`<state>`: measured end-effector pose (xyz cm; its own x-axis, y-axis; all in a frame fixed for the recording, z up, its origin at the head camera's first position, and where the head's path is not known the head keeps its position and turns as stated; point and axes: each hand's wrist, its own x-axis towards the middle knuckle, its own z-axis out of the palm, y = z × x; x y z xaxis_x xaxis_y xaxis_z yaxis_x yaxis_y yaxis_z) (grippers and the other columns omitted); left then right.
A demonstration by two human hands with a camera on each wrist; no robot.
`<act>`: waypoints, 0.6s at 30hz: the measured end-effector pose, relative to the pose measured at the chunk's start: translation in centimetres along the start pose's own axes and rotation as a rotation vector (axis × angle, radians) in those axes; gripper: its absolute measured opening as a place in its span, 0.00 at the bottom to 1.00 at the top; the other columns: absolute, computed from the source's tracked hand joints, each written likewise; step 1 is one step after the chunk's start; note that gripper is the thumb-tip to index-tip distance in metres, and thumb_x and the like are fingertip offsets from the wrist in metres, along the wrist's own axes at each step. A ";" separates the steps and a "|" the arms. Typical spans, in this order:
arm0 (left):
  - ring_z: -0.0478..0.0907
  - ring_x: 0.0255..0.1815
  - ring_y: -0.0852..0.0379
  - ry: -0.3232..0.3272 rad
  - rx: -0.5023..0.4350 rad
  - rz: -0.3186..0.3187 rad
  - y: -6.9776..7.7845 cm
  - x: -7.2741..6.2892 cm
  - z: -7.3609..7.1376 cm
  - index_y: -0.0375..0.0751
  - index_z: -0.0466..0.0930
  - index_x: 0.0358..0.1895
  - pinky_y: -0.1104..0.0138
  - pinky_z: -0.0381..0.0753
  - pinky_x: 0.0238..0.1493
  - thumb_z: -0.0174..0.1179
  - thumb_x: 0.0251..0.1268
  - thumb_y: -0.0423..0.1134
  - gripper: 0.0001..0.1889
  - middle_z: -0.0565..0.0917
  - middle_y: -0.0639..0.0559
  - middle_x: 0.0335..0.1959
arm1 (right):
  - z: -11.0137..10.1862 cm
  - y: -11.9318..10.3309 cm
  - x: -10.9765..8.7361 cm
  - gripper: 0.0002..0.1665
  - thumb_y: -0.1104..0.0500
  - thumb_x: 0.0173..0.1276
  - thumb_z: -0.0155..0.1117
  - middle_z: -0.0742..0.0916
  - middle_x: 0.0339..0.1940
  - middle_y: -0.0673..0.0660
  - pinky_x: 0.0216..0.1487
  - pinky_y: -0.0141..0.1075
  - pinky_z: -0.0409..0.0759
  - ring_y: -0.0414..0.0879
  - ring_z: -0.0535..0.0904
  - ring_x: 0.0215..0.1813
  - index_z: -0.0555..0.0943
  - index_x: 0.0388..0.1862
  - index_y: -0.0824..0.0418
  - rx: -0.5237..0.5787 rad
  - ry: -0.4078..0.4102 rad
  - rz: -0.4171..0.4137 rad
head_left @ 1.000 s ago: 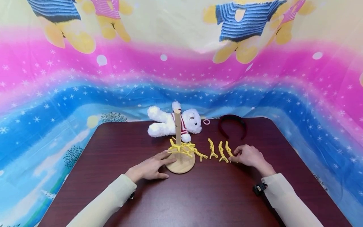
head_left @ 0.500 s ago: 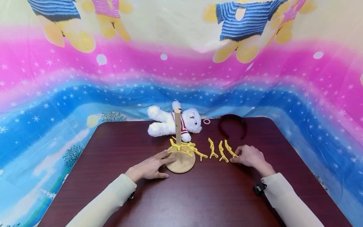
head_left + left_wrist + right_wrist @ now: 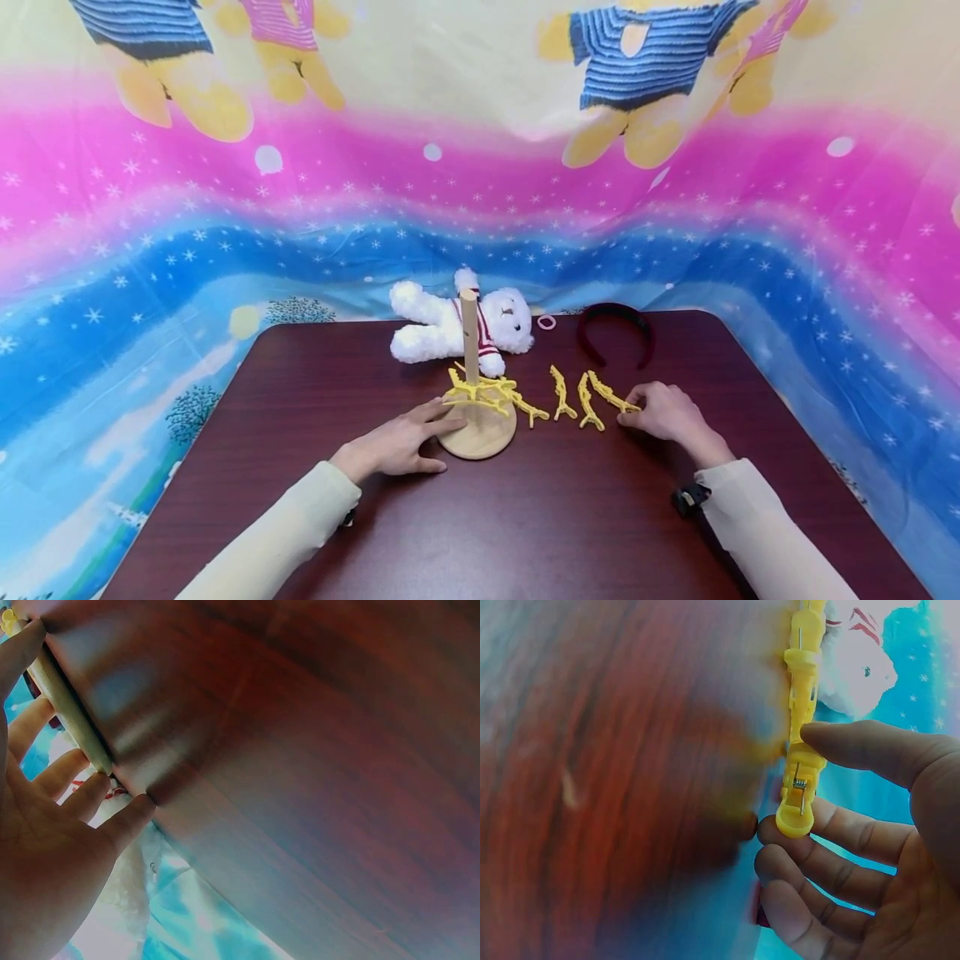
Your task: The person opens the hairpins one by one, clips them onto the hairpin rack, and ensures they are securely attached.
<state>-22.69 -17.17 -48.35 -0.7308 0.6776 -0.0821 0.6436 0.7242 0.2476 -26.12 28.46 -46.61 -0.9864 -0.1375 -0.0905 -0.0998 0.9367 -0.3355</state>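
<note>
In the head view my right hand (image 3: 662, 412) pinches the lower end of a yellow hair clip (image 3: 609, 392), which slants up and left over the table. The right wrist view shows the thumb on the side of this hair clip (image 3: 801, 712) and the fingers behind its spring end. My left hand (image 3: 397, 437) lies with fingers spread at the left edge of a wooden stand's round base (image 3: 480, 437). In the left wrist view those fingers reach along the edge of the base (image 3: 71, 712). Several yellow clips (image 3: 480, 393) cluster around the foot of the stand's upright peg (image 3: 470, 337).
More yellow clips lie in a loose row, one (image 3: 590, 402) beside the held one and another (image 3: 561, 393) further left. Behind the peg a white teddy bear (image 3: 427, 340) lies on its back. A pink ring (image 3: 547, 322) and a dark red headband (image 3: 617, 312) lie near the table's far edge.
The held clip has turned, its upper tip swinging left toward the neighbouring clip. My right hand has shifted slightly right with the clip's lower end; the left hand stays put.
</note>
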 end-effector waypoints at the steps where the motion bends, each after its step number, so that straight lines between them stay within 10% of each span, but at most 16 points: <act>1: 0.51 0.82 0.43 -0.002 0.000 0.000 0.0 0.0 0.0 0.62 0.61 0.77 0.52 0.67 0.74 0.65 0.64 0.59 0.39 0.57 0.41 0.80 | 0.0 0.1 0.0 0.15 0.44 0.58 0.73 0.86 0.32 0.51 0.28 0.40 0.71 0.48 0.76 0.32 0.86 0.35 0.52 0.008 0.004 -0.007; 18: 0.52 0.82 0.41 0.010 -0.006 0.018 0.3 -0.1 -0.1 0.60 0.62 0.77 0.51 0.67 0.73 0.66 0.64 0.57 0.39 0.58 0.40 0.79 | -0.9 0.4 -0.1 0.15 0.50 0.66 0.69 0.90 0.39 0.58 0.37 0.45 0.79 0.48 0.82 0.35 0.88 0.45 0.59 0.072 0.175 -0.105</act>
<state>-22.48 -17.05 -48.16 -0.7212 0.6894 -0.0674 0.6557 0.7108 0.2546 -26.17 29.16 -45.87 -0.9794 -0.1692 0.1105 -0.1997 0.8940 -0.4011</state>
